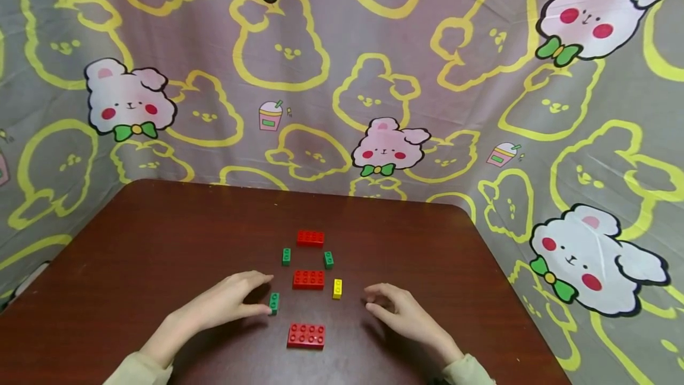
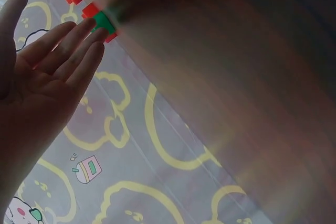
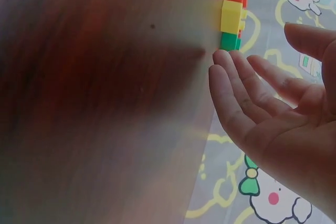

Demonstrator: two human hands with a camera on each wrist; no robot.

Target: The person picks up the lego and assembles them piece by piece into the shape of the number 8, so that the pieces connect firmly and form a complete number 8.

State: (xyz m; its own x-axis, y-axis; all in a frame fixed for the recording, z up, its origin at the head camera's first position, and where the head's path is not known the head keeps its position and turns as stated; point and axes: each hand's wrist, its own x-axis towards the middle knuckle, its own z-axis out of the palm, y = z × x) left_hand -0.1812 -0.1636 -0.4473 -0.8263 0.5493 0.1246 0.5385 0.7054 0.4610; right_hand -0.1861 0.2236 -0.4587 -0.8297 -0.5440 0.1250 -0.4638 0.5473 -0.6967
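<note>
Right now my left hand (image 1: pixel 227 302) lies on the worktop (image 1: pixel 133 242) with fingers straight, thumb and fingertips touching the small green brick (image 1: pixel 274 302) without a grip on it; my right hand (image 1: pixel 401 312) rests loosely curled and empty at four o'clock from the yellow brick (image 1: pixel 337 288); I judge this the picking stage; next calls for pinching that green brick, the middle red brick (image 1: pixel 308 279) at its one o'clock.

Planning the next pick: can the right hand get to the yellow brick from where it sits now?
Probably yes. The right hand rests open on the table, and the yellow brick stands just off its fingertips with bare tabletop between them. The middle red brick lies on the brick's far side.
</note>
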